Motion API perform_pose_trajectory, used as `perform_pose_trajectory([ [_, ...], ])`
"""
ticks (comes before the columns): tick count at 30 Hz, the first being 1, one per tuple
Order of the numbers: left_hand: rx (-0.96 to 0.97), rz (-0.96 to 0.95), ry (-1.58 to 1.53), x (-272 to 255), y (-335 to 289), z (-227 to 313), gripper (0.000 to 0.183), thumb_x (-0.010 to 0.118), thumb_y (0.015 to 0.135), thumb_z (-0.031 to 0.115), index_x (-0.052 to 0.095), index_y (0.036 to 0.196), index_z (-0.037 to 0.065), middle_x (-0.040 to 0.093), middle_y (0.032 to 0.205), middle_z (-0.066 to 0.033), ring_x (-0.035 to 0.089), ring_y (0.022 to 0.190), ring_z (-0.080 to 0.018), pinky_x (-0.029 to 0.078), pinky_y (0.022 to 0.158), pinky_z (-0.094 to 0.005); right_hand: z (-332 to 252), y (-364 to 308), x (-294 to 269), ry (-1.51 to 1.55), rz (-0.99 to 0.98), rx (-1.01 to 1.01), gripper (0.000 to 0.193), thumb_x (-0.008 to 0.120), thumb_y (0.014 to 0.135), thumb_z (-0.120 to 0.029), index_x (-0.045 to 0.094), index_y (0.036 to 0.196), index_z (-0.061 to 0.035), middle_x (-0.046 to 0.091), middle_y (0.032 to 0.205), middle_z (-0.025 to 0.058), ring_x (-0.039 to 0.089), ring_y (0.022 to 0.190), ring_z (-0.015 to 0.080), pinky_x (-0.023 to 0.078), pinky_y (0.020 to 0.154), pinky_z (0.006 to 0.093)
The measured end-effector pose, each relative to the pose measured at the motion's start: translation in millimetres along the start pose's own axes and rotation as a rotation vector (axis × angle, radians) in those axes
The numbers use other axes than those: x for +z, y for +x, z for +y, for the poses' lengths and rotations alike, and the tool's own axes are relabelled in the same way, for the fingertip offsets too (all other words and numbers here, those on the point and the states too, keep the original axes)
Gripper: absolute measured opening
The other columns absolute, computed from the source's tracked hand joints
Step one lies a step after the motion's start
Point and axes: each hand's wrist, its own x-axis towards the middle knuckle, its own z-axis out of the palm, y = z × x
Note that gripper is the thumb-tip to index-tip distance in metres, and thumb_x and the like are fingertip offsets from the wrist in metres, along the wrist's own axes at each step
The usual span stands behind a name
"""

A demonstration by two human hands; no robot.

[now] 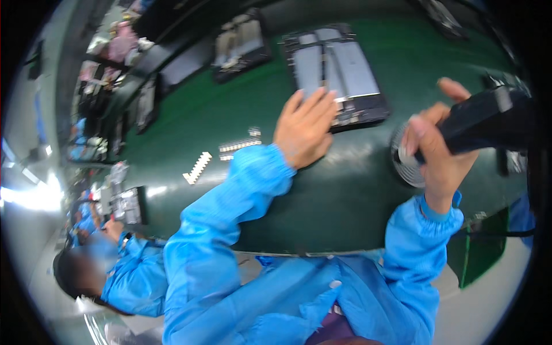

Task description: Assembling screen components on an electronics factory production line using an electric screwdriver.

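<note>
My left hand (305, 127) lies flat with its fingers stretched out, holding nothing. Its fingertips reach the near left corner of an opened tablet (359, 69), whose grey battery cells and dark frame are exposed. Over on the right, my right hand (440, 152) has its fingers bent around the narrow end of a thick black handheld tool (489, 121); motion blur hides its exact kind. Just beneath that hand, partly covered by it, a round ringed metallic piece (409, 172) rests on the green table (287, 213).
Two strips of small pale parts (198, 168) lie left of my left forearm. Farther back is a second opened tablet (241, 46), with more devices along the left edge. A co-worker in a blue smock (135, 276) sits at left. A dark cable (494, 233) runs at right.
</note>
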Motion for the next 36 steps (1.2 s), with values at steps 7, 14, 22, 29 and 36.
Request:
perform_pose_trajectory([
  [7,0.075,-0.122,-0.139,-36,-67,53,0.051,0.068,0.06,0.009,0.059,0.11,-0.001,0.054,0.123,-0.0139,0.046,0.121,-0.0299,0.031,0.099,-0.0545,17,15,-50,0.143,0.134,-0.141,0.031,0.07,0.072,0.005,0.053,0.097,0.0019,0.056,0.061,0.0048,0.054,0.049,0.0132,0.043,0.047,0.0251],
  [14,0.286,-0.143,-0.407,-34,-44,71,0.044,0.079,0.063,0.021,0.063,0.098,0.0,0.059,0.115,-0.0128,0.052,0.116,-0.0302,0.03,0.1,-0.055,27,23,-47,-0.072,0.129,-0.067,0.029,0.072,0.071,0.002,0.055,0.094,0.0021,0.058,0.061,0.0042,0.055,0.049,0.0118,0.042,0.046,0.0232],
  [22,0.31,-0.212,-0.282,4,12,102,0.039,0.068,0.069,0.015,0.059,0.104,-0.001,0.057,0.114,-0.0138,0.057,0.105,-0.0263,0.048,0.084,-0.0375,33,19,-52,-0.13,0.164,-0.058,0.029,0.072,0.072,0.003,0.055,0.095,0.0031,0.058,0.06,0.004,0.055,0.049,0.0108,0.042,0.046,0.0224],
  [29,0.21,0.062,-0.559,-1,3,86,0.028,0.065,0.068,0.0,0.063,0.096,-0.001,0.064,0.099,-0.0146,0.064,0.087,-0.0282,0.052,0.072,-0.0341,38,21,-57,-0.119,0.165,-0.057,0.029,0.073,0.071,0.002,0.056,0.094,0.0031,0.059,0.061,0.0038,0.055,0.049,0.0103,0.041,0.045,0.0217],
  [36,-0.206,0.18,-0.604,-27,-11,62,0.025,0.064,0.069,-0.006,0.066,0.093,-0.001,0.066,0.08,-0.0142,0.064,0.067,-0.0258,0.051,0.062,-0.0321,39,21,-61,-0.193,0.156,-0.026,0.028,0.07,0.073,0.004,0.052,0.095,0.0032,0.058,0.062,0.0051,0.054,0.049,0.0127,0.043,0.048,0.0244],
])
